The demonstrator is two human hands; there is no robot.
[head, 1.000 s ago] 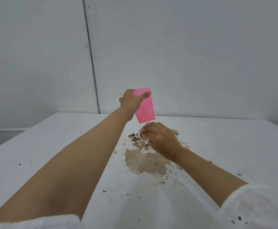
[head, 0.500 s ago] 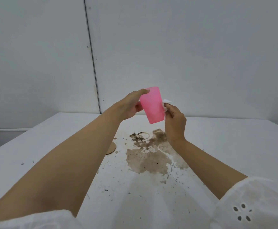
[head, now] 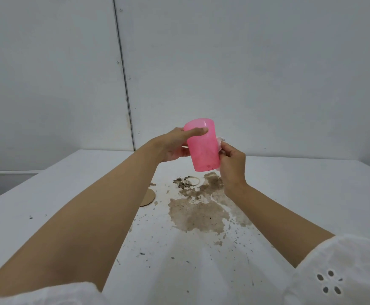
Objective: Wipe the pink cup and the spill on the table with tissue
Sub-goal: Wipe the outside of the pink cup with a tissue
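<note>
Above the spill (head: 198, 213), both hands hold the pink cup (head: 202, 147) in the air, tilted slightly. The left hand (head: 176, 144) is wrapped around the cup's upper wall, thumb across the front. The right hand (head: 232, 160) pinches a wad of white tissue (head: 220, 143) against the cup's right side. Dark specks show on the cup's lower wall, so the cup wipe looks underway, not finished. The spill is untouched as far as visible: a brown stain spreads across the white table (head: 311, 194) below the cup, with a ring mark (head: 191, 180) and dark grit at its far edge and scattered flecks nearer the person. Left of the spill lies a brown disc (head: 148, 198), partly hidden by the left forearm. Nothing blocks the spill.
</note>
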